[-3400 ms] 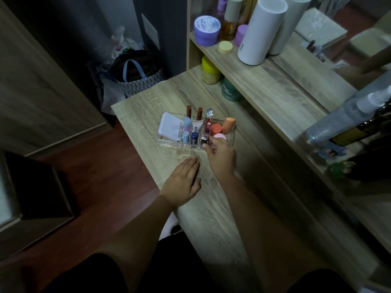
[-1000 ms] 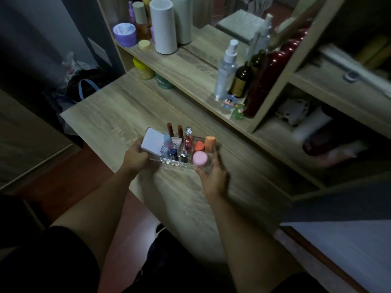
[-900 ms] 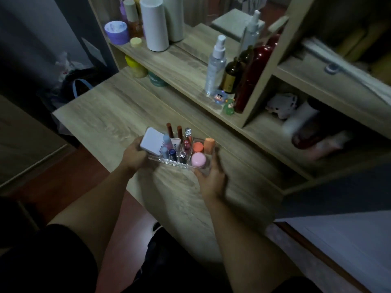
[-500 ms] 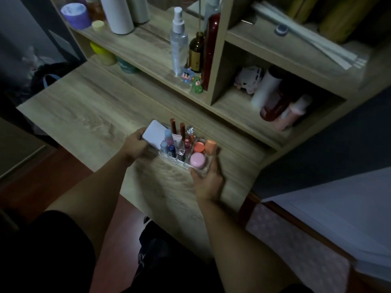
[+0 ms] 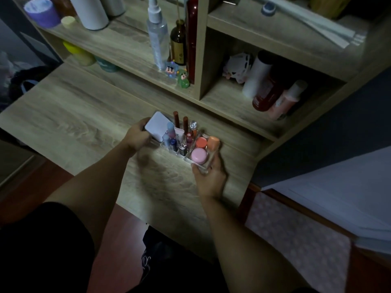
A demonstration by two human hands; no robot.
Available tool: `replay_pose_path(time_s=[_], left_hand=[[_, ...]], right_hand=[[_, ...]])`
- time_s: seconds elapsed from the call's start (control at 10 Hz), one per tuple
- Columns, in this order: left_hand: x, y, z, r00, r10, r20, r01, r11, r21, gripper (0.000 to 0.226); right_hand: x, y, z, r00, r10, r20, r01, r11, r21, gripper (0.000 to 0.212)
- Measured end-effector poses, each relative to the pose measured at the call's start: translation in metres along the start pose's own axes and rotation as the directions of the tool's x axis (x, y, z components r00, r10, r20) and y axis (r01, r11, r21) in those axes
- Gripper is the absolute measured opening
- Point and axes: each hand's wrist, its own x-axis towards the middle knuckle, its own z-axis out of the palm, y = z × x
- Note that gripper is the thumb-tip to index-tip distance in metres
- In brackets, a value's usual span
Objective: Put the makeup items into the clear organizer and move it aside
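The clear organizer is on the wooden desk, near its right end. It holds a white compact, two brown lipstick tubes, a pink-lidded jar, an orange-capped tube and several small bottles. My left hand grips the organizer's left end by the compact. My right hand grips its right front corner. Whether the organizer touches the desk or is slightly lifted, I cannot tell.
A shelf unit rises behind the desk with a spray bottle, a brown bottle, two small figurines and bottles lying in a cubby. A bed with a patterned side stands right of the desk. My knees sit below.
Both hands took hold of the organizer's ends and carried it to the right along the desk. My head turned right, so the shelf cubby and bed came into view.
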Motion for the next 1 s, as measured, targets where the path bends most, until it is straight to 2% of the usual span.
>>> replay_pose_path(time_s=[0.2,0.4,0.6,0.7,0.8,0.9,1.0], left_hand=[[0.015,0.001,0.001,0.999,0.026,0.027,-0.026,1.000,0.008,0.056],[0.015,0.003,0.001,1.000,0.016,0.016,-0.016,1.000,-0.008,0.071],[0.011,0.001,0.002,0.999,0.035,0.014,-0.036,0.997,0.063,0.091],[0.004,-0.001,0.004,0.999,0.037,-0.032,-0.036,0.998,0.051,0.089],[-0.013,-0.003,0.001,0.992,0.064,-0.113,-0.054,0.994,0.093,0.087],[-0.033,0.002,-0.002,0.985,0.103,-0.136,-0.082,0.985,0.154,0.085],[-0.065,-0.001,0.008,0.963,0.236,-0.129,-0.197,0.946,0.256,0.071]], right_hand=[[0.006,-0.006,0.003,1.000,0.030,-0.009,-0.030,0.999,0.016,0.081],[0.008,-0.009,0.005,0.998,0.059,-0.012,-0.059,0.998,0.003,0.083],[0.007,-0.015,0.000,0.997,0.061,0.036,-0.058,0.994,-0.091,0.090],[0.004,-0.021,-0.006,0.996,0.078,0.053,-0.071,0.990,-0.118,0.097],[-0.007,-0.031,-0.020,0.986,0.098,0.134,-0.075,0.983,-0.169,0.104],[-0.019,-0.038,-0.029,0.982,0.074,0.174,-0.036,0.976,-0.213,0.100],[-0.031,-0.043,-0.040,0.980,0.056,0.191,0.002,0.958,-0.288,0.082]])
